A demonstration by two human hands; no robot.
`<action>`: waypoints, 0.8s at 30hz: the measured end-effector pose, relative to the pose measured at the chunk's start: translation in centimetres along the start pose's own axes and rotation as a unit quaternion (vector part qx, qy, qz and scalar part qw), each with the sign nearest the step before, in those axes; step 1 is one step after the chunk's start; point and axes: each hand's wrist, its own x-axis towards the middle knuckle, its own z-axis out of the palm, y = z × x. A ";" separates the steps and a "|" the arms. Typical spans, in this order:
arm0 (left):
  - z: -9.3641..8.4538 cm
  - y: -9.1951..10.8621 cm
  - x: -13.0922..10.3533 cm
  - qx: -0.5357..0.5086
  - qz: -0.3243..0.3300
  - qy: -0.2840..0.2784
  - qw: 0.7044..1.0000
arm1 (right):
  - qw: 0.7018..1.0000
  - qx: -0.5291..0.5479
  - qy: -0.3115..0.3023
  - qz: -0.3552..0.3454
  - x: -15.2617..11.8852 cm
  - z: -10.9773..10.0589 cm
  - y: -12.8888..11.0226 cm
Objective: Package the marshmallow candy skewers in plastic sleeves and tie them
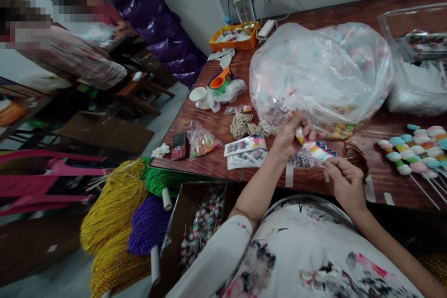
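Note:
My left hand (292, 136) is closed round one end of a skewer of pastel marshmallow-like puffs (317, 152), above the table's front edge. At the other end, my right hand (344, 179) has thumb and forefinger pinched together, apparently on the stick, which is too thin to make out. Just beneath the skewer lie printed clear packets (304, 158). A large clear plastic bag (314, 70) full of pastel pieces stands behind my hands. Several finished-looking skewers (415, 149) lie in a group on the right, sticks toward me.
Printed packets (246, 151), a beige cloth (242, 125), a small candy bag (201, 142) and an orange tray (233, 39) occupy the table's left side. A clear bin (412, 88) stands right. Below are a box of skewers (206, 219) and yellow cord bundles (113, 209). People sit far left.

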 end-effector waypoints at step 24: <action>-0.2 -2.4 -1.5 0.012 -0.004 0.071 0.997 | 0.996 -0.031 -0.079 0.010 0.8 -0.6 0.8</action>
